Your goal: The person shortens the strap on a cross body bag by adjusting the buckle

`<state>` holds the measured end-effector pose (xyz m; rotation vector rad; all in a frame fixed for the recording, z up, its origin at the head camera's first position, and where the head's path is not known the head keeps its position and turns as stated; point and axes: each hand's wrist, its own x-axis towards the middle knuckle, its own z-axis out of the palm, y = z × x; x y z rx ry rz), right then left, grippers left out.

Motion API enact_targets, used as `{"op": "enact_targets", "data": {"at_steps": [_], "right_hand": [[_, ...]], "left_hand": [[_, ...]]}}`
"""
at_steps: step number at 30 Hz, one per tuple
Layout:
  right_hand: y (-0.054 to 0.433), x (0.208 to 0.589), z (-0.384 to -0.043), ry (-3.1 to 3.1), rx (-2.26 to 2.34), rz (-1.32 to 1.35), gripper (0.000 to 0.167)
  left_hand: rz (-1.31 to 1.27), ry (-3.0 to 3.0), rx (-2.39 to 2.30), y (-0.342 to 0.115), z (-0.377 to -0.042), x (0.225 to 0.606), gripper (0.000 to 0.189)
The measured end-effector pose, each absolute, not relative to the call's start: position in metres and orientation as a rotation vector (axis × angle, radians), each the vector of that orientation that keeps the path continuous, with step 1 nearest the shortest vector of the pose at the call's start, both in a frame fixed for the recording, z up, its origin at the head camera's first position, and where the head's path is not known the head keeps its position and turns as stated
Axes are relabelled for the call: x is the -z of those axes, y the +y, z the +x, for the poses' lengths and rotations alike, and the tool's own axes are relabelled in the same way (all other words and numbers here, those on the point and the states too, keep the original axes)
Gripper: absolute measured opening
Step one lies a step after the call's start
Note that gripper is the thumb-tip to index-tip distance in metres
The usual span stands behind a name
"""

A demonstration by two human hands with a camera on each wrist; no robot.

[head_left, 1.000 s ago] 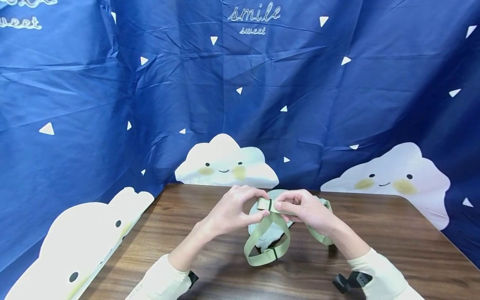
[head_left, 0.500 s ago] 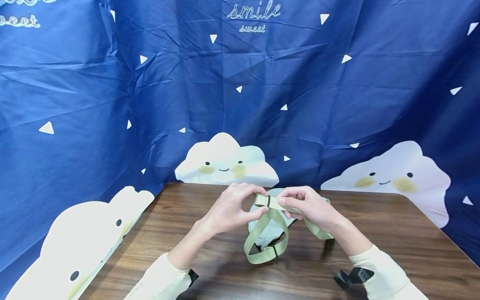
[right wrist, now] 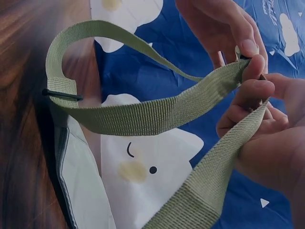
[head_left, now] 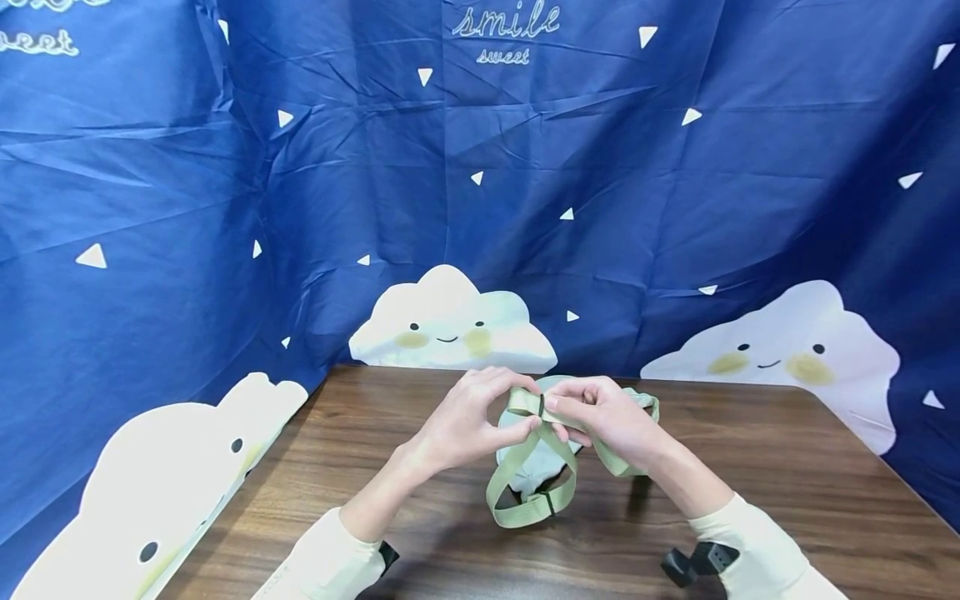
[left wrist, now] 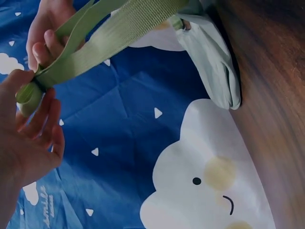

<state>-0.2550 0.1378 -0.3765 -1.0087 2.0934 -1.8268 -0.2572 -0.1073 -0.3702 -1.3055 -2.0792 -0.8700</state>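
A pale green fabric bag (head_left: 534, 468) lies on the table with a light green webbing strap (head_left: 517, 515) attached. My left hand (head_left: 463, 423) pinches the strap between thumb and fingers at a black slider buckle (head_left: 541, 406), where a short loop of webbing sticks out. Close beside it, my right hand (head_left: 611, 421) pinches the webbing on the slider's other side. The strap runs on from under my right hand and hangs down toward the table. In the right wrist view, a second black slider (right wrist: 62, 95) sits on the lower strap loop, near the bag (right wrist: 86, 176).
The brown wooden table (head_left: 300, 500) carries the bag. Behind and to the left hangs a blue curtain (head_left: 480, 125) with white triangles and smiling clouds. Black wrist devices (head_left: 701, 562) are worn at both cream sleeves.
My right hand shifted a little right, lengthening the webbing between the hands, then came back left to the slider. The short loop at my left fingers looks slightly larger.
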Motion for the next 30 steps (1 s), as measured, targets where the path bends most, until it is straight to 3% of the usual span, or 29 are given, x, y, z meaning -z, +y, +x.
{"op": "enact_targets", "data": {"at_steps": [7,20,30], "right_hand": [[0.136,0.375,-0.254,2.009,1.838,-0.938,0.037],[0.133,0.375,-0.253,1.934,1.953,-0.938,0.023],[0.143,0.366,-0.253,1.784,2.15,-0.823,0.023]], "left_hand": [[-1.324,-2.051,0.944,-0.105,-0.26,0.371,0.028],[-1.323,-2.103,1.166,-0.101,-0.262,0.38,0.052],[-1.361,-2.196,1.106,-0.105,-0.263,0.376,0.031]]}}
